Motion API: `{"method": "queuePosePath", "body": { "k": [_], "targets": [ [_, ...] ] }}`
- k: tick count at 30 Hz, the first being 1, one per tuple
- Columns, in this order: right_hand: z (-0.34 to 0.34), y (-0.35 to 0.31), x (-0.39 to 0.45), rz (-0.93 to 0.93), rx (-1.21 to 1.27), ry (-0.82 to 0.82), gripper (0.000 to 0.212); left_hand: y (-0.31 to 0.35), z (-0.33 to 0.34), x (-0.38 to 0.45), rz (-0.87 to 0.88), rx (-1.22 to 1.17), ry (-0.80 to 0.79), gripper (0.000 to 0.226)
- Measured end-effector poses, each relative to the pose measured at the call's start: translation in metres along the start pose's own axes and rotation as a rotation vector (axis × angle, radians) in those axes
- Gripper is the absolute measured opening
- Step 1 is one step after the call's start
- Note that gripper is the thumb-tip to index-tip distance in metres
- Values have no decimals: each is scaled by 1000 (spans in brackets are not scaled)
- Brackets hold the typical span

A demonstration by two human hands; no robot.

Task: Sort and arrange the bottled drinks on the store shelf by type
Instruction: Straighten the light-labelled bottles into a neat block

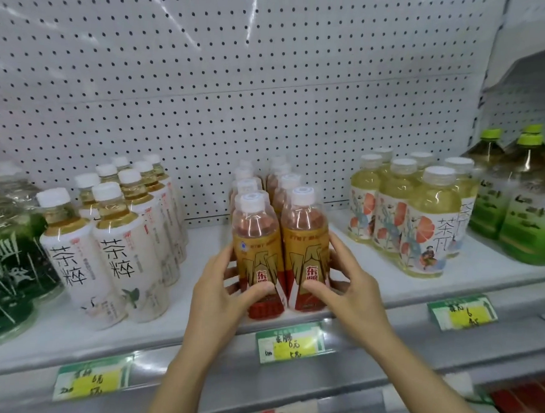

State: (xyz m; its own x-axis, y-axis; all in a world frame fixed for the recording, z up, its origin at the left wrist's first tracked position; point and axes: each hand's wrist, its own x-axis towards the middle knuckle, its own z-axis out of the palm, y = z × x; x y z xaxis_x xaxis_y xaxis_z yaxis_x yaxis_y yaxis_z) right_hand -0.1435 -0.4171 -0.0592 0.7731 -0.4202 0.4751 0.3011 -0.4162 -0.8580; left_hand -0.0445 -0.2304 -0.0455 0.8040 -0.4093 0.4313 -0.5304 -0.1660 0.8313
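Centre of frame: left hand (227, 285) gripping the left orange bottle (256, 255), right hand (346, 281) gripping the right orange bottle (308, 248), on the shelf (387, 273).

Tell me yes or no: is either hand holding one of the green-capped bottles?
No. The left hand and right hand both grip the front orange-labelled bottles, while the green-capped bottles stand untouched at far right.

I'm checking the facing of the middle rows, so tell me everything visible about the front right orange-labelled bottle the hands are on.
The front right orange bottle is clear plastic with a white cap, pinkish through the upper part, wrapped in an orange and red label with red characters. It stands upright at the shelf front edge, touching its twin on the left. The right hand grips its lower label.
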Motion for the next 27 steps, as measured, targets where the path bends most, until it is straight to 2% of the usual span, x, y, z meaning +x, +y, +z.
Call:
{"method": "queuePosePath", "body": {
  "k": [7,10,13,15,17,20,22,24,27],
  "targets": [
    [1,9,-1,-19,-57,-2,87,1,3,-4,21,56,19,78],
    [-1,15,-3,-52,-286,-8,82,1,5,-9,26,205,19,79],
    [-6,27,-13,-155,-533,104,69,-4,7,-17,61,404,49,84],
    [-16,34,-21,-263,-532,207,64,-2,10,-24,95,434,177,87],
    [-32,39,-26,-373,-536,309,55,8,17,-32,155,385,375,78],
    [-67,46,-30,-472,-556,400,39,29,37,-40,369,384,605,55],
    [-96,50,-31,-506,-548,445,34,45,60,-39,540,388,663,44],
    [-127,53,-32,-516,-549,477,32,61,93,-33,619,332,632,38],
    [-178,54,-27,-471,-558,487,30,89,158,-14,604,219,441,40]
  ]
}}
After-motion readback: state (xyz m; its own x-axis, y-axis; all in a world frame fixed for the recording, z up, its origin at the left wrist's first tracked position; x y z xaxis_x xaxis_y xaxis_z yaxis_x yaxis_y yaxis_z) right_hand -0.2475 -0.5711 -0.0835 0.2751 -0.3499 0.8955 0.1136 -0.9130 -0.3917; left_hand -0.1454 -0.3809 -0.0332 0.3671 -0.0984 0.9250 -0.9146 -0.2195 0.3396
